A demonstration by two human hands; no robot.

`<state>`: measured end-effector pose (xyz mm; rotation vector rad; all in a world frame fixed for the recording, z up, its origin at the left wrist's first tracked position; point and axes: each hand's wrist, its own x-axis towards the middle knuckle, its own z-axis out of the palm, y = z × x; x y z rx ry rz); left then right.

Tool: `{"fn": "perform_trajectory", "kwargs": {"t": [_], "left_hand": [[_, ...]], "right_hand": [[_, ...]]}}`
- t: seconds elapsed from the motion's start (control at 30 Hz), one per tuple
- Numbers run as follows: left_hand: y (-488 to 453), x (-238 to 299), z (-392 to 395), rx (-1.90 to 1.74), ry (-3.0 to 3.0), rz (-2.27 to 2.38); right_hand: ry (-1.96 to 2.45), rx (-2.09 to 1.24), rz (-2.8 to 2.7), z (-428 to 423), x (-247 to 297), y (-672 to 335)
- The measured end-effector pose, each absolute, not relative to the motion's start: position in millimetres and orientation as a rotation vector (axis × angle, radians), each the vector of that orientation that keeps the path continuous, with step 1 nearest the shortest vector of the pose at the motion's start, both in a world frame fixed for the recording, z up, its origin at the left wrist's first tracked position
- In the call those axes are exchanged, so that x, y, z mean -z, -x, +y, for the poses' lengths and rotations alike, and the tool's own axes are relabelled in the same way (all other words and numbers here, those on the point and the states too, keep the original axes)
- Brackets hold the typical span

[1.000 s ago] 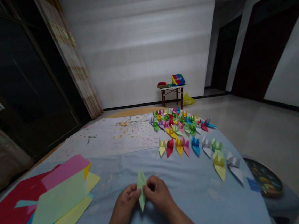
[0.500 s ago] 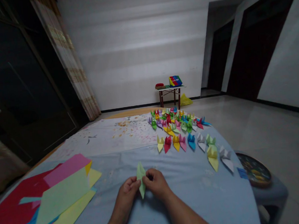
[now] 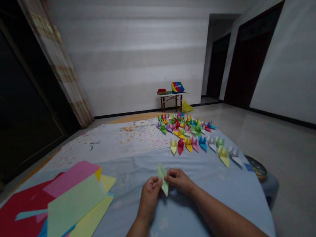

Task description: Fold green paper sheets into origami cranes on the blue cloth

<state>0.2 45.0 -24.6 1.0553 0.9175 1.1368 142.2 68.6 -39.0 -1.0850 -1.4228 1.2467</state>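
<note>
Both grips are closed on one folded piece of pale green paper (image 3: pixel 163 173), the left hand (image 3: pixel 150 187) pinching its left edge and the right hand (image 3: pixel 179 179) its right. The paper is between them, below the middle of the view, a slim shape with one point towards twelve o'clock and the other towards six. I cannot tell whether its lower tip touches the cloth-covered surface (image 3: pixel 132 174).

Taken from the paper, the left forearm (image 3: pixel 136 227) enters from seven o'clock and the right forearm (image 3: pixel 221 209) from about four. The hands are turned inward, thumbs against the paper and the other fingers curled.

Near nine o'clock lies a loose pile of coloured sheets (image 3: pixel 73 199), pink, red, blue, yellow and pale green. At two o'clock a row of paper birds (image 3: pixel 195 144) bends towards the edge, with a denser crowd of birds (image 3: pixel 177 123) at one o'clock.

Beyond, between twelve and one, a multicoloured bag (image 3: pixel 177 87) sits on a small stand (image 3: pixel 169 94); pale marks on its front are too small to read. A small blue patch (image 3: pixel 249 167) shows at three o'clock, any print on it illegible.
</note>
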Motion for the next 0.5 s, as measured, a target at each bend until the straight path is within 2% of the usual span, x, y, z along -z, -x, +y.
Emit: {"fn": "perform_trajectory", "kwargs": {"t": [0.23,0.5], "left_hand": [[1,27,49,-1.144,-1.063,0.906],[-1,28,46,-1.11,-1.14,0.929]], "right_hand": [[1.104,-1.408,-1.432,69,29,-147],[0.962,-1.369,-1.271,56,32,-150]]}}
